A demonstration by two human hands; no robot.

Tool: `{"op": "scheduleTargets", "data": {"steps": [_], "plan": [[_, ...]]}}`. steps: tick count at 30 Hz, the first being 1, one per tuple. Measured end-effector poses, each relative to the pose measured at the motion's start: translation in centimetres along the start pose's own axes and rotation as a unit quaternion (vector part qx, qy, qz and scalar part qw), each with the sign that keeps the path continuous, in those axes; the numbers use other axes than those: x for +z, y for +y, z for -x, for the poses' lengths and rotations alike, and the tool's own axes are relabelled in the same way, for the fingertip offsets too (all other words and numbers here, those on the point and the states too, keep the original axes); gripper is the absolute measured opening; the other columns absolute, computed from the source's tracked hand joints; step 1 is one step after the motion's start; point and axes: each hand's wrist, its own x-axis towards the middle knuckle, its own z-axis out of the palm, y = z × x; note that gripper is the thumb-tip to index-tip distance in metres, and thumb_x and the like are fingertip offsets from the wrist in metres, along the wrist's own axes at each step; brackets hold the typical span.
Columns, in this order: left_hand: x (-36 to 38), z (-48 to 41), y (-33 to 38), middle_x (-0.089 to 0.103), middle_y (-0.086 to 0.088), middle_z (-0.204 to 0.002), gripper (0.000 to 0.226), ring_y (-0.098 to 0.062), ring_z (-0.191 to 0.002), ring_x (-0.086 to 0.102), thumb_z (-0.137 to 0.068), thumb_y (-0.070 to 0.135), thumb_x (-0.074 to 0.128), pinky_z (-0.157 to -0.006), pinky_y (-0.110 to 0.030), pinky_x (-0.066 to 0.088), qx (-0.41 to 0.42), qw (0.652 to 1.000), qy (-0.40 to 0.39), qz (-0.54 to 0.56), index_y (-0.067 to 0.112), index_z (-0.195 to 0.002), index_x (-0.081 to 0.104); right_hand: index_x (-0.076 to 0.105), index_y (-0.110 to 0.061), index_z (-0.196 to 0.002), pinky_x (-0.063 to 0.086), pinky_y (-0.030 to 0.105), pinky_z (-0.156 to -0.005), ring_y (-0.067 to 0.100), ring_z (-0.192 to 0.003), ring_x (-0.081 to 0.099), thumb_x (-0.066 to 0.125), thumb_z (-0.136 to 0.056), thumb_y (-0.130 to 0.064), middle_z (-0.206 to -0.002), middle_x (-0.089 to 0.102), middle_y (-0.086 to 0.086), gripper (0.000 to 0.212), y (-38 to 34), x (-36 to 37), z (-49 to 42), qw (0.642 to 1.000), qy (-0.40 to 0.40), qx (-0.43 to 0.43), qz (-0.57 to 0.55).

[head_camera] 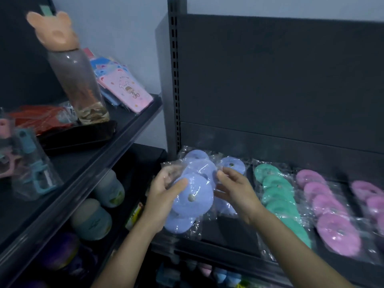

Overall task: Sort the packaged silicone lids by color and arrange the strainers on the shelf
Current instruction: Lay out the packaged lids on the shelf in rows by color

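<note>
A clear pack of blue silicone lids (195,194) is held above the left end of the dark shelf (228,235). My left hand (164,196) grips its left side and my right hand (234,190) pinches its right edge. Another blue pack (232,164) lies on the shelf behind my right hand. To the right lie a green pack (278,196), a pink pack (330,213) and a second pink pack (372,200) at the frame edge. No strainers are visible that I can identify.
A second shelf unit (87,163) stands on the left with a bear-capped bottle (81,80), pink and blue cards (124,88), a red packet and packaged cups. Lower shelves hold round containers (91,219) and small items. A slotted upright post (175,80) separates the units.
</note>
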Motion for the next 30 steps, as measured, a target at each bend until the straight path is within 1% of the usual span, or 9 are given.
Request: {"op": "scheduleTargets", "data": {"steps": [1,5,8,12,16,19,23,28,30], "plan": [[0.6,-0.2,-0.2,0.070,0.005,-0.108,0.035,-0.013,-0.102,0.064,-0.066,0.036,0.071,-0.083,-0.027,0.049,-0.011,1.000,-0.022,0.007,0.035,-0.101,0.066,0.066,-0.016,-0.093,0.056,0.034,-0.074,0.016,-0.073,0.061,0.060,-0.091,-0.020,-0.083,0.065,0.002,0.007,-0.4,-0.5,0.3,1.000,-0.005,0.002,-0.002],[3.1,-0.8,-1.5,0.068,0.010,-0.114,0.034,-0.006,-0.107,0.062,-0.080,0.025,0.067,-0.087,-0.022,0.050,-0.054,0.997,-0.062,-0.002,0.028,-0.114,0.064,0.059,-0.018,-0.057,0.050,0.026,-0.053,0.014,-0.053,0.053,0.062,-0.088,-0.010,-0.058,0.056,0.003,0.032,-0.8,-2.9,0.9,0.999,0.022,0.005,0.031],[4.4,-1.1,-2.6,0.070,0.006,-0.094,0.008,-0.008,-0.088,0.062,-0.092,0.023,0.059,-0.079,-0.025,0.049,-0.080,0.993,-0.020,-0.081,0.022,-0.092,0.067,0.051,-0.013,-0.057,0.039,0.023,-0.042,0.016,-0.048,0.045,0.062,-0.088,-0.007,-0.057,0.049,0.011,0.033,-0.5,-5.1,1.1,0.992,0.107,-0.012,0.071],[5.5,-1.3,-4.1,0.044,-0.006,-0.071,0.023,-0.015,-0.071,0.038,-0.095,0.021,0.053,-0.065,-0.032,0.032,-0.095,0.984,0.025,-0.151,0.009,-0.075,0.054,0.048,-0.008,-0.063,0.041,0.033,-0.053,0.019,-0.056,0.045,0.060,-0.089,-0.010,-0.060,0.046,0.012,0.028,-0.5,-8.8,1.0,0.971,0.219,-0.031,0.091],[6.7,-1.4,-4.9,0.051,-0.008,-0.076,0.027,-0.017,-0.073,0.044,-0.090,0.020,0.057,-0.067,-0.034,0.035,-0.134,0.982,0.030,-0.130,-0.007,-0.088,0.057,0.048,-0.002,-0.071,0.039,0.036,-0.062,0.021,-0.068,0.040,0.059,-0.089,-0.012,-0.070,0.040,0.010,0.024,-0.6,-12.2,1.3,0.955,0.286,-0.033,0.065],[7.7,-1.4,-5.0,0.060,-0.008,-0.078,0.007,-0.020,-0.072,0.053,-0.084,0.011,0.057,-0.064,-0.035,0.039,-0.167,0.981,0.022,-0.098,0.006,-0.084,0.062,0.042,-0.014,-0.062,0.040,0.035,-0.059,0.021,-0.068,0.039,0.059,-0.090,-0.011,-0.065,0.036,0.007,0.032,-0.8,-13.3,1.6,0.951,0.305,-0.024,0.040],[8.5,-1.8,-5.1,0.066,0.001,-0.086,0.014,-0.016,-0.075,0.060,-0.080,0.011,0.067,-0.068,-0.028,0.047,-0.133,0.977,0.002,-0.166,0.022,-0.086,0.059,0.037,-0.015,-0.061,0.042,0.034,-0.058,0.021,-0.070,0.036,0.059,-0.089,-0.012,-0.067,0.033,0.007,0.036,-0.9,-13.9,1.9,0.948,0.316,-0.025,0.037],[9.2,-3.9,-4.4,0.056,0.012,-0.076,0.029,0.000,-0.067,0.051,-0.070,0.023,0.081,-0.057,-0.011,0.038,-0.057,0.929,-0.124,-0.343,0.030,-0.077,0.054,0.046,-0.008,-0.075,0.044,0.034,-0.059,0.021,-0.071,0.037,0.058,-0.090,-0.015,-0.072,0.036,0.009,0.020,-0.4,-14.6,2.7,0.942,0.335,-0.028,0.015],[9.3,-4.8,-3.9,0.060,0.010,-0.077,0.024,0.000,-0.067,0.052,-0.073,0.026,0.080,-0.063,-0.016,0.043,-0.046,0.904,-0.212,-0.368,0.034,-0.079,0.059,0.049,-0.007,-0.079,0.048,0.037,-0.063,0.021,-0.072,0.039,0.058,-0.090,-0.015,-0.076,0.039,0.010,0.017,0.2,-14.9,3.2,0.940,0.340,-0.021,-0.002]]}}
